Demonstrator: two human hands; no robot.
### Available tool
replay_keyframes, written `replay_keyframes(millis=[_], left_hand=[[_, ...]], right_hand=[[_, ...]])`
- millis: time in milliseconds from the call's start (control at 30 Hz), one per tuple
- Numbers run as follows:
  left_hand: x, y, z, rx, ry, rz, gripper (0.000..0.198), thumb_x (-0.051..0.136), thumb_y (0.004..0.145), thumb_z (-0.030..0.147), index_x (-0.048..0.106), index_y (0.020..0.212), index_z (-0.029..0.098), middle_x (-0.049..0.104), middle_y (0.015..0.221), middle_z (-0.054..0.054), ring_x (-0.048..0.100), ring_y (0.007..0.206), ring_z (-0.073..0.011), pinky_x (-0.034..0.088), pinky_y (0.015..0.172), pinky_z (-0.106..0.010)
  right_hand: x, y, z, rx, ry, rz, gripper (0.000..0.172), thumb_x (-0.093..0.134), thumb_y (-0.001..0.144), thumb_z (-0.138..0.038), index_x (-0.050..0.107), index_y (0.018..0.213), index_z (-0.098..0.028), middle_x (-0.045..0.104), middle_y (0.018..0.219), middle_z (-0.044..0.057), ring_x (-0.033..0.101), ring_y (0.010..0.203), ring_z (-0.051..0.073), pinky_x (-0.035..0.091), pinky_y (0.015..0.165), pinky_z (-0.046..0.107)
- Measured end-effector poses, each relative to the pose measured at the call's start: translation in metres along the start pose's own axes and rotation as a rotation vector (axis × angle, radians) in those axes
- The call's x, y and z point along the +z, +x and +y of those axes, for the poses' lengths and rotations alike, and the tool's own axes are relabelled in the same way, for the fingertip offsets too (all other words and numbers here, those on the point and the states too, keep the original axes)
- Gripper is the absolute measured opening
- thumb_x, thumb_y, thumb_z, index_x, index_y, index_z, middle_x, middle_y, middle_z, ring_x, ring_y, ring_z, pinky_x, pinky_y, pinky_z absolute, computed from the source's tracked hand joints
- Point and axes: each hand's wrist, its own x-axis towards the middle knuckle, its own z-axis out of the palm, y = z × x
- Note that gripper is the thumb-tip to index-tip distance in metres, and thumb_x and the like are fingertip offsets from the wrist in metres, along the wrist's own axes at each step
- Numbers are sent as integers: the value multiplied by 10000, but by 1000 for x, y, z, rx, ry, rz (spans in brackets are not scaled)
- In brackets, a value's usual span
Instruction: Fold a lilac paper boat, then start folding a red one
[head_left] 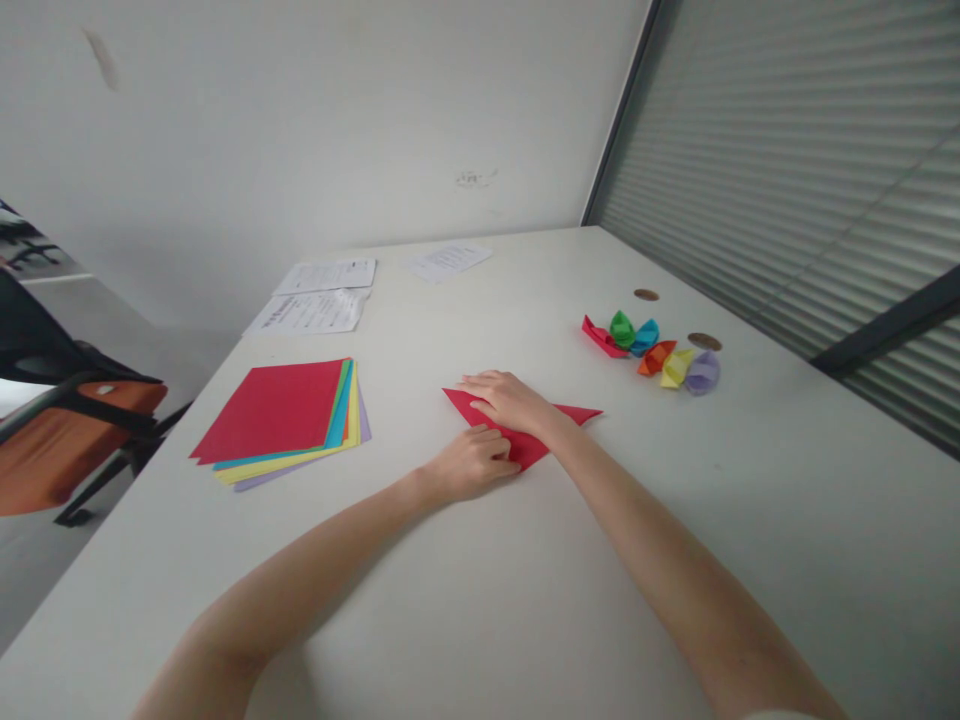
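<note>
A sheet of red paper [531, 452], folded into a triangle, lies on the white table with one corner pointing toward me. My left hand [472, 462] is closed at the triangle's near left edge, its fingers curled over the paper and the thumb by the near corner. Across the upper part of the paper rests my right hand [510, 400], palm down with its fingers stretched out to the left. The two hands are close together and cover much of the triangle's middle; its left and right tips stick out.
Left of my hands lies a fanned stack of coloured paper [277, 410], red on top. Several small folded paper boats [655, 357] stand at the right, near two round brown table inserts [705, 342]. Printed sheets [311, 310] lie farther back. An orange chair [82, 440] stands beyond the left edge.
</note>
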Motion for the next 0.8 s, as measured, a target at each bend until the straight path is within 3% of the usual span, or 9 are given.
replay_keyframes(millis=[267,800], left_hand=[[1,1,0,-10,-32,-7,235,517,950,224,712,829,172,556,655,-20,485,610,-119,373,581,-271],[3,0,1,-39,-54,-32,229,523,943,214,728,846,185,561,655,-24,486,619,-122,382,592,-275]], right_hand=[[21,1,10,-9,-27,-3,413,409,960,-209,565,1341,-225,543,1411,45,502,1279,246,409,1060,444],[22,-4,8,-17,-7,15,399,443,956,-237,576,1332,-208,570,1387,29,491,1255,271,408,1041,453]])
